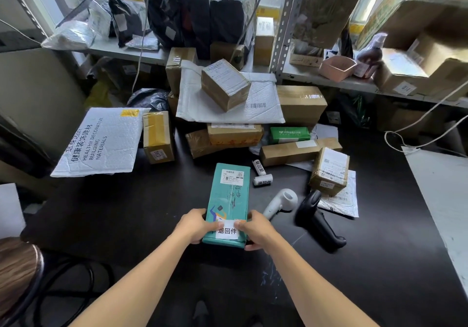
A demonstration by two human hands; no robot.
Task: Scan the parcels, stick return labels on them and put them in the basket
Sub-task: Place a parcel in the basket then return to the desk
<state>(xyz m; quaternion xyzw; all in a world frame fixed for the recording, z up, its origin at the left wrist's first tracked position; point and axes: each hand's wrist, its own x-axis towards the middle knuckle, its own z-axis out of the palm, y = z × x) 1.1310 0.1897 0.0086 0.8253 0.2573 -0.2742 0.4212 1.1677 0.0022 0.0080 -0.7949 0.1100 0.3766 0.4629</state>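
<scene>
A teal parcel (pixel 228 200) lies lengthwise on the black table (pixel 126 212), its near end between both hands. My left hand (pixel 195 225) grips the near left corner, thumb on top. My right hand (pixel 258 228) grips the near right corner. Both thumbs press the edges of a white return label (pixel 227 230) stuck on the parcel's near end. Two rolls of return labels (pixel 262 176) lie just right of the parcel's far end. A white scanner (pixel 281 201) and a black scanner (pixel 316 217) lie to the right.
Cardboard boxes (pixel 235 134) and white padded mailers (pixel 101 142) are piled at the table's far side. A small taped box (pixel 329 171) sits at the right. Metal shelves (pixel 329 81) behind hold dark bags, boxes and a pink tub (pixel 336 67). A stool (pixel 17 271) stands at lower left.
</scene>
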